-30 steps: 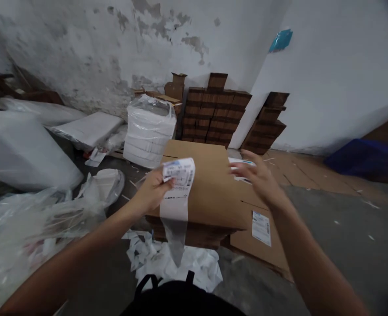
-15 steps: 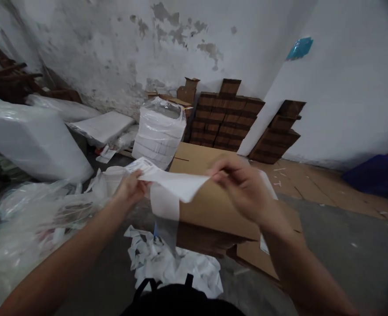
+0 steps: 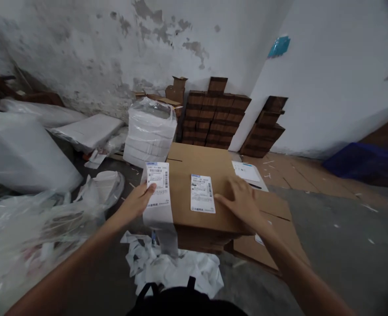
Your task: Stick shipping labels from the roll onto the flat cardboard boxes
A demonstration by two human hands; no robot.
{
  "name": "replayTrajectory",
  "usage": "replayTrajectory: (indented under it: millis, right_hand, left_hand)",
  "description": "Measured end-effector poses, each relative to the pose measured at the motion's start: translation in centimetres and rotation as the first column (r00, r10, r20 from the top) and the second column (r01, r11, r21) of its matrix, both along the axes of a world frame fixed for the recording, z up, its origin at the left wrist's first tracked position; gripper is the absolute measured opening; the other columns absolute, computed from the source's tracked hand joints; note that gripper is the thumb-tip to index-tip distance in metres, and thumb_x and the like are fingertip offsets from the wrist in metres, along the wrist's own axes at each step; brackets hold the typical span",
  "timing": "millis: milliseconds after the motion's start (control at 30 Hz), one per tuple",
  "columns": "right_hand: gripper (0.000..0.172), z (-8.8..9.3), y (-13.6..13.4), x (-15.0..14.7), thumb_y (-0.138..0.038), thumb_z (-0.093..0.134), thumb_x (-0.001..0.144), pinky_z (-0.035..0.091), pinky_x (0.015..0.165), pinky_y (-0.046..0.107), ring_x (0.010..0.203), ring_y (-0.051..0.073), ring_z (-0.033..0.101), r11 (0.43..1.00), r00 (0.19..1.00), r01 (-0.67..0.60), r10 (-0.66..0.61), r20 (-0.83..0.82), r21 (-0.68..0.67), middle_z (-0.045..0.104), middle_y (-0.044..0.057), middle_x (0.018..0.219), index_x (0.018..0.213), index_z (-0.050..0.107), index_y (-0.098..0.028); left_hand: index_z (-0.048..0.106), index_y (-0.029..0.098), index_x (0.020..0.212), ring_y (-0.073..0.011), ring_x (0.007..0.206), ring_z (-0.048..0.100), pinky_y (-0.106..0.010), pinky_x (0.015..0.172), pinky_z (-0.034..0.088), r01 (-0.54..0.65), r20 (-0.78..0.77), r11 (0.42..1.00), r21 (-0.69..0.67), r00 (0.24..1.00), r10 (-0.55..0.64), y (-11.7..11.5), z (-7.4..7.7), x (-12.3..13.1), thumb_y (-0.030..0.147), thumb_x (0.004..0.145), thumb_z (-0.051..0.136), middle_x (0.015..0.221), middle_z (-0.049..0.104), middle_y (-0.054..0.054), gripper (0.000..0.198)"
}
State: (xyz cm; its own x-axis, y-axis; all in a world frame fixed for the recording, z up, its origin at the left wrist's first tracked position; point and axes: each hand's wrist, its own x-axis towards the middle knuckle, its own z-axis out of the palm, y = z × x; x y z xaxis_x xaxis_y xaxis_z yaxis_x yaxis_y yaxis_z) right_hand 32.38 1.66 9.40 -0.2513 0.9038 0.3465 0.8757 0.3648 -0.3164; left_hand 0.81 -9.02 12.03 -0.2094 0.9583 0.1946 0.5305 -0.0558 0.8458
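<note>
My left hand grips a strip of shipping labels at the left edge of a stack of flat cardboard boxes. The strip's blank backing paper hangs over the front edge. A single printed label lies flat on the top cardboard, right of the strip. My right hand rests on or just over the cardboard beside that label, fingers apart and holding nothing; its fingertips are slightly blurred.
Crumpled backing paper lies on the floor in front. A sheet of paper and a pen are at the stack's right edge. Wrapped white bundles and plastic stand left; brown boxes line the wall.
The label strip has come down from the air onto the cardboard's left side. A separate label now lies on the cardboard, and my right hand has let go and lowered. The view shifted slightly right.
</note>
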Motion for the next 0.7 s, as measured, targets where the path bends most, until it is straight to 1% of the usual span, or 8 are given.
replayTrajectory:
  millis: [67, 133, 300, 367, 467, 600, 667, 700]
  right_hand:
    - [0.073, -1.0, 0.8, 3.6, -0.067, 0.054, 0.082, 0.038, 0.105, 0.057, 0.126, 0.040, 0.051, 0.980, 0.978, 0.093, -0.122, -0.166, -0.176, 0.055, 0.021, 0.137, 0.130, 0.058, -0.011]
    - [0.072, -2.0, 1.1, 6.1, -0.070, 0.052, 0.080, 0.045, 0.097, 0.052, 0.111, 0.038, 0.061, 0.964, 0.944, 0.039, -0.122, -0.306, -0.264, 0.065, 0.021, 0.122, 0.117, 0.064, -0.010]
    - [0.067, -2.9, -0.4, 6.3, -0.070, 0.058, 0.077, 0.047, 0.098, 0.048, 0.114, 0.034, 0.060, 0.996, 0.845, -0.032, -0.018, -0.534, -0.085, 0.065, 0.017, 0.123, 0.117, 0.064, -0.016]
    - [0.064, -2.6, -0.8, 5.8, -0.068, 0.060, 0.078, 0.049, 0.096, 0.046, 0.112, 0.030, 0.061, 0.998, 0.770, -0.060, 0.031, -0.637, -0.024, 0.066, 0.015, 0.122, 0.116, 0.062, -0.017]
    - [0.060, -2.1, -0.9, 7.9, -0.065, 0.068, 0.073, 0.052, 0.088, 0.041, 0.099, 0.026, 0.066, 0.999, 0.548, -0.052, 0.031, -0.836, 0.003, 0.067, 0.012, 0.115, 0.111, 0.058, -0.020]
    - [0.047, -3.6, -0.9, 18.1, -0.060, 0.074, 0.066, 0.052, 0.074, 0.037, 0.084, 0.022, 0.066, 0.977, 0.338, 0.168, -0.184, -0.923, -0.133, 0.067, 0.011, 0.109, 0.100, 0.060, -0.029]
    - [0.040, -5.6, -0.5, 24.5, -0.059, 0.071, 0.060, 0.050, 0.066, 0.040, 0.074, 0.024, 0.064, 0.908, 0.340, 0.355, -0.346, -0.874, -0.222, 0.067, 0.013, 0.097, 0.088, 0.061, -0.032]
    - [0.036, -6.7, 0.0, 27.3, -0.058, 0.068, 0.057, 0.049, 0.065, 0.044, 0.070, 0.026, 0.063, 0.874, 0.406, 0.423, -0.418, -0.813, -0.238, 0.067, 0.013, 0.089, 0.080, 0.060, -0.032]
  left_hand:
    - [0.071, 0.010, 0.103, -0.0338, 0.104, 0.068, -0.042, 0.093, 0.049, 0.053, -0.133, 0.998, 0.015, 0.990, -0.051, 0.2, 0.0, 0.7, 0.054, 0.093, 0.034, 0.112, 0.073, -0.018, 0.058]
    - [0.070, 0.011, 0.108, -0.0337, 0.111, 0.065, -0.042, 0.098, 0.046, 0.087, -0.253, 0.996, 0.034, 0.965, -0.076, 0.4, 0.3, 1.8, 0.051, 0.094, 0.031, 0.121, 0.070, -0.019, 0.058]
    - [0.072, 0.010, 0.096, -0.0381, 0.098, 0.067, -0.044, 0.088, 0.047, -0.023, -0.395, 0.998, 0.055, 0.918, 0.043, 0.7, 2.0, 3.7, 0.047, 0.092, 0.029, 0.102, 0.074, -0.022, 0.056]
    - [0.071, 0.013, 0.088, -0.0360, 0.090, 0.068, -0.041, 0.082, 0.049, -0.024, -0.298, 0.995, 0.096, 0.953, 0.052, 0.7, 2.6, 3.9, 0.052, 0.090, 0.034, 0.094, 0.075, -0.019, 0.055]
    - [0.071, 0.015, 0.077, -0.0324, 0.078, 0.067, -0.037, 0.070, 0.051, -0.034, -0.021, 0.990, 0.139, 0.999, 0.038, 0.8, 3.0, 4.3, 0.059, 0.083, 0.049, 0.082, 0.075, -0.014, 0.050]
    - [0.072, 0.014, 0.078, -0.0290, 0.077, 0.068, -0.035, 0.070, 0.054, -0.047, 0.401, 0.988, 0.148, 0.916, -0.017, 1.0, 2.7, 5.0, 0.057, 0.069, 0.072, 0.080, 0.075, -0.012, 0.044]
    - [0.073, 0.013, 0.088, -0.0291, 0.083, 0.070, -0.036, 0.074, 0.055, -0.071, 0.541, 0.979, 0.194, 0.840, -0.046, 1.0, 2.6, 4.9, 0.051, 0.063, 0.080, 0.088, 0.076, -0.012, 0.046]
    - [0.072, 0.013, 0.094, -0.0295, 0.087, 0.070, -0.037, 0.077, 0.055, -0.089, 0.592, 0.971, 0.222, 0.803, -0.061, 0.9, 2.5, 4.7, 0.048, 0.062, 0.083, 0.093, 0.077, -0.012, 0.048]
